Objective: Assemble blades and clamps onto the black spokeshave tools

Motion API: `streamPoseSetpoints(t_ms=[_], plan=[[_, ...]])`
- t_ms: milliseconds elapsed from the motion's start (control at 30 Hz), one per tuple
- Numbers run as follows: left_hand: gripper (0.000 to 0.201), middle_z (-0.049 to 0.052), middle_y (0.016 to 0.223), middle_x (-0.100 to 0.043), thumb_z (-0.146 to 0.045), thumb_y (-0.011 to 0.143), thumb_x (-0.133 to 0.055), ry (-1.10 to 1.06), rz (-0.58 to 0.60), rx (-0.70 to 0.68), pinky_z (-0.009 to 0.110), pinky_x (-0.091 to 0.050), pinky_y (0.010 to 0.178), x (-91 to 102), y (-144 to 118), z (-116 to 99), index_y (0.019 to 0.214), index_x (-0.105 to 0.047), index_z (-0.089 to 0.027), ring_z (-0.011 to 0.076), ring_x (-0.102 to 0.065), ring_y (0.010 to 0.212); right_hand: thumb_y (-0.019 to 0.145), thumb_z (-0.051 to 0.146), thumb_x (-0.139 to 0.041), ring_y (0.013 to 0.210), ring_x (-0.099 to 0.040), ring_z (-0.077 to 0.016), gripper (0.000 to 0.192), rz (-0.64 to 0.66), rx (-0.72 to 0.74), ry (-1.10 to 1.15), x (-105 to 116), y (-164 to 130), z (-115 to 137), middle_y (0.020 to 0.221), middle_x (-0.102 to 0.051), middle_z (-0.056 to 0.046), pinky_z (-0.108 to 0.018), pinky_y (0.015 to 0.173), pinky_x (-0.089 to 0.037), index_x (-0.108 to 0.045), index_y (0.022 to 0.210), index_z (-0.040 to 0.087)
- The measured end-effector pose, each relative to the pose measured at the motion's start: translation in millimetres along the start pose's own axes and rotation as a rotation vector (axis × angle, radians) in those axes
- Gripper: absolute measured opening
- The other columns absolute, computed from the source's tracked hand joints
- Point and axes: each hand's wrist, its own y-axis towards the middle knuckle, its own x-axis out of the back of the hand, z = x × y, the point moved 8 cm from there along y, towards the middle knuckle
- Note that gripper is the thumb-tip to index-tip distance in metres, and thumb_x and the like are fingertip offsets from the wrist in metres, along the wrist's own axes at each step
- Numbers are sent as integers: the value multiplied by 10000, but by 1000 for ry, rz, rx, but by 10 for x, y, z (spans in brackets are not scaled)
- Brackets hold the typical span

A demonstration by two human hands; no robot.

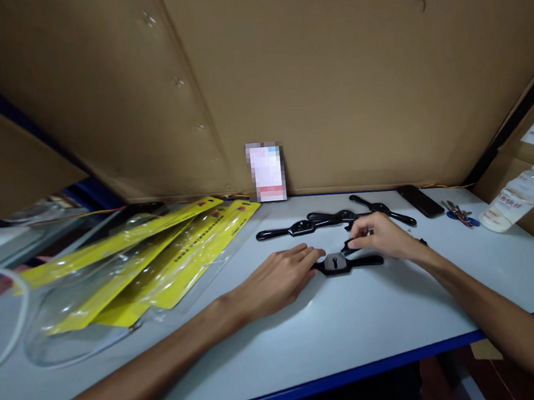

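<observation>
A black spokeshave (335, 263) lies on the table in front of me, its grey blade with a keyhole slot facing up. My left hand (291, 273) is closed around its left handle. Just above the blade, my right hand (375, 234) pinches a small black part (347, 247), which looks like the spokeshave's cap. Whether that part touches the blade I cannot tell. Behind my hands lie more black spokeshaves: one on the left (302, 227), one in the middle (328, 217) partly hidden by my right hand, and one on the right (381, 208).
Yellow cards in clear plastic packaging (161, 264) are piled at the left beside a white cable (20, 318). A blurred-out upright rectangle (267, 172) leans on the cardboard wall (333, 96). A black phone (420, 201), keys (460, 214) and a white bottle (519, 197) sit at the right.
</observation>
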Motion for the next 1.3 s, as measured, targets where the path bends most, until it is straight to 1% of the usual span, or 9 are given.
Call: streamPoseSetpoints(t_ms=[167,333,600,700,833,967,1100,1200,1300], plan=[[161,54,947,-647,-224,1038,-389,1,8,20,328,-496,668,-9,-2,22,1132,-514,-184,201,-633,786,825,133,-692,694,-617,-140,93,15,23,-94,-333,-58,104,754,-727,-4,-269,660,-433,-751,788,194],[189,51,942,-638,-211,1045,-367,5,-26,-48,310,-476,657,23,3,-33,1150,-524,-200,195,-612,798,826,94,-696,675,-611,-139,133,-8,25,-204,-324,-63,153,729,-715,4,-277,670,-428,-740,758,200],[184,67,982,-654,-213,1043,-383,4,-13,-22,333,-504,678,3,-5,-13,1170,-514,-192,213,-635,832,848,104,-679,722,-633,-154,127,-27,59,-207,-283,-38,140,799,-746,-21,-284,703,-442,-760,814,195],[179,77,1008,-663,-218,1042,-388,-7,-14,-8,339,-522,703,9,-6,-2,1156,-524,-192,218,-651,861,859,168,-664,735,-637,-165,103,-147,67,-181,-98,-34,149,832,-753,-26,-287,683,-438,-761,853,201],[203,88,1026,-671,-236,1046,-390,-18,-15,-1,355,-545,731,16,-5,3,1166,-546,-182,219,-657,875,873,248,-623,705,-623,-172,142,-354,87,-185,347,-60,187,796,-741,-25,-289,652,-440,-733,797,200],[309,87,1033,-664,-194,1039,-373,12,-11,-40,362,-555,744,8,-8,-19,1299,-539,-183,226,-646,920,883,241,-597,732,-631,-193,154,-505,85,-423,764,-96,159,825,-745,-50,-311,686,-452,-737,828,204],[446,83,1001,-640,-120,1013,-359,70,15,-101,362,-548,699,-23,-21,-41,1415,-517,-227,231,-633,885,853,160,-608,747,-639,-217,163,-316,-73,-691,832,-4,-172,816,-747,-67,-326,679,-414,-758,809,208],[464,80,985,-637,-96,1000,-361,69,-12,-134,353,-542,674,-9,-30,-44,1385,-572,-246,221,-633,846,836,141,-615,722,-646,-219,172,-177,-115,-695,757,43,-386,781,-742,-71,-318,625,-384,-764,780,206],[446,86,1008,-648,-99,1003,-362,56,-43,-144,354,-545,668,14,-36,-36,1355,-601,-231,218,-647,842,806,152,-668,729,-651,-208,121,-106,-91,-663,648,61,-438,784,-740,-51,-305,626,-394,-766,808,221]])
